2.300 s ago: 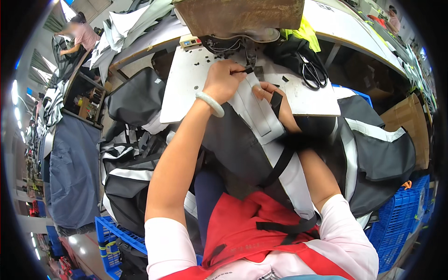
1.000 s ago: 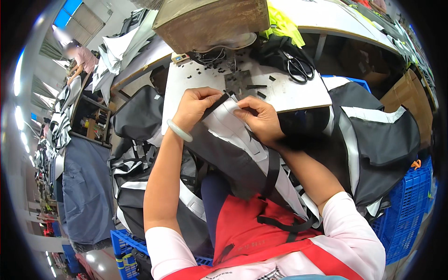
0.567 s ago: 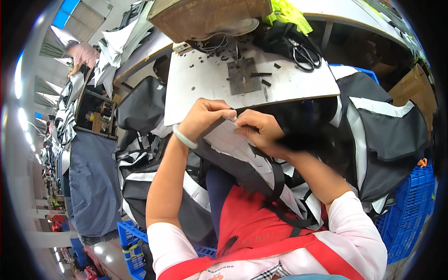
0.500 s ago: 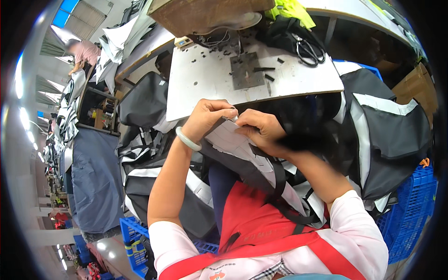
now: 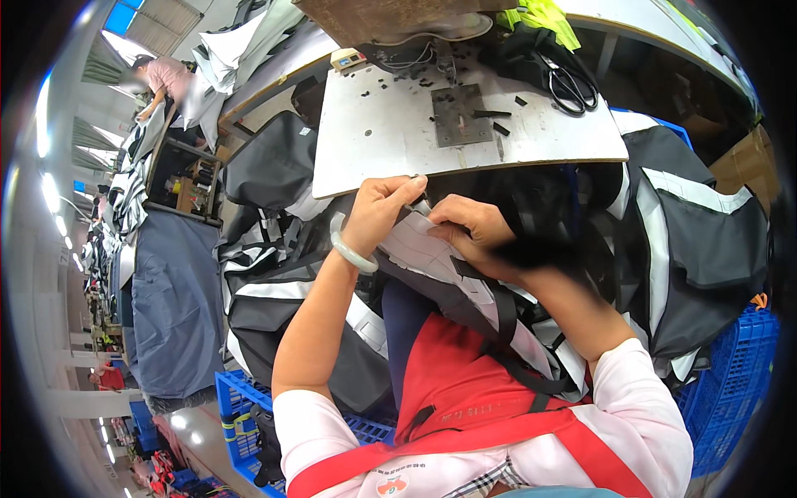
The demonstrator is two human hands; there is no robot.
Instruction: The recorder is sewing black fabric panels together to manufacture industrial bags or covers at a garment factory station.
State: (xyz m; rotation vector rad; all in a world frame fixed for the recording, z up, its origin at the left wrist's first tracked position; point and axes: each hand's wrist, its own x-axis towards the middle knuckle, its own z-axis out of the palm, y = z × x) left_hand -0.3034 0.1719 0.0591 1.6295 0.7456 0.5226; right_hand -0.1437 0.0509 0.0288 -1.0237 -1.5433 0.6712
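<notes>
Just in front of the white work table (image 5: 382,153), a dark grey fabric piece with a white backing (image 5: 427,253) hangs from my two hands and runs down over my lap. My left hand (image 5: 375,214), with a pale bangle on its wrist, is closed in a pinch at the upper corner of the fabric. A short grey bit shows between its fingertips and the right hand. My right hand (image 5: 475,231) grips the edge close by, thumb and fingers pressed together. A black strap (image 5: 505,319) hangs along the fabric's right side.
A brown machine body (image 5: 357,18) overhangs the table's metal plate (image 5: 462,116), with black scraps around it. Scissors (image 5: 571,87) lie at the back right. Grey and white fabric pieces (image 5: 706,241) fill a blue crate (image 5: 726,382) at right. Another person (image 5: 166,83) works far left.
The whole view has shifted, so the table sits farther right and higher. My left fingertips have lifted slightly at the fabric's corner, while my right hand keeps its grip.
</notes>
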